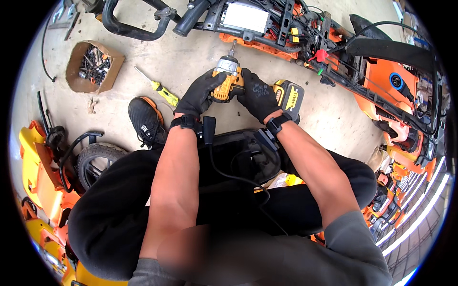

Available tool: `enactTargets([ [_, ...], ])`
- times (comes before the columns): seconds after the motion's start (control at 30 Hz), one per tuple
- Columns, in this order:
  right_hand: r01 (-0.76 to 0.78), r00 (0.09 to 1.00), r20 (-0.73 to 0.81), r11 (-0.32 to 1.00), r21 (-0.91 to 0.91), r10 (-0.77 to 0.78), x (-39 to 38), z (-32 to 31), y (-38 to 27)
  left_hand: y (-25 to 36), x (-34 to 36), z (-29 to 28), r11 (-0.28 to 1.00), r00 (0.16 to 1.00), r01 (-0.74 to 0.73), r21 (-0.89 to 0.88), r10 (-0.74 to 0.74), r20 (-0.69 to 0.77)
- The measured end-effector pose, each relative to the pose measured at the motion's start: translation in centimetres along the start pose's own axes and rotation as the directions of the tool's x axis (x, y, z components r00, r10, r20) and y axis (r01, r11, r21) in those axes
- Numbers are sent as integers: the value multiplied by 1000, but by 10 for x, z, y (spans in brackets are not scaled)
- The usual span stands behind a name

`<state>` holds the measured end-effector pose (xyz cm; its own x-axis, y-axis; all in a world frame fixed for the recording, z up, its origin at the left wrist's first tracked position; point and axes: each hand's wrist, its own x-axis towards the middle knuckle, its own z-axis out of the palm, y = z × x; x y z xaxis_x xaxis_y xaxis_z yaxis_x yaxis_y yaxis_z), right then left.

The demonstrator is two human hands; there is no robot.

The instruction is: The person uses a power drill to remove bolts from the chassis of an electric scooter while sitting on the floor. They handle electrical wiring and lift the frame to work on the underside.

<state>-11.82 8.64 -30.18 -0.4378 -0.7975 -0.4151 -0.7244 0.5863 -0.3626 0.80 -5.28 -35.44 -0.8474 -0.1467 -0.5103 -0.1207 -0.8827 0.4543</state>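
Both my hands, in black gloves, are closed round a yellow and black cordless impact driver (227,78). My left hand (198,93) grips its left side. On the other side, my right hand (257,94) wraps the handle, with the battery (291,99) sticking out to the right. The driver's bit (233,49) points away from me, at the lower edge of an orange and black vehicle frame (253,44). Whether the tip touches a fastener there I cannot tell. Bundled wires and a silver box (245,17) sit on the frame.
A cardboard box (76,71) of loose screws and small parts stands at the left. Near my shoe (144,121) lies a yellow-handled screwdriver (164,92). A wheel (98,162) and orange-yellow body parts (38,167) are at lower left. A blue-ringed connector (397,82) hangs at right.
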Motion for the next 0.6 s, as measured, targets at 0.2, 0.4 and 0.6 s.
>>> enactTargets([
  [0.2,15,1000,19,984,-176,-12,-2,-9,-3,-22,3,-10,984,1000,27,-174,-27,4],
  [0.4,39,999,24,980,-194,-35,1,-18,-7,-31,10,-19,977,999,49,-209,-45,26],
  [0.6,-11,999,47,986,-166,19,3,-18,-7,-24,5,-5,989,999,-9,-147,14,32],
])
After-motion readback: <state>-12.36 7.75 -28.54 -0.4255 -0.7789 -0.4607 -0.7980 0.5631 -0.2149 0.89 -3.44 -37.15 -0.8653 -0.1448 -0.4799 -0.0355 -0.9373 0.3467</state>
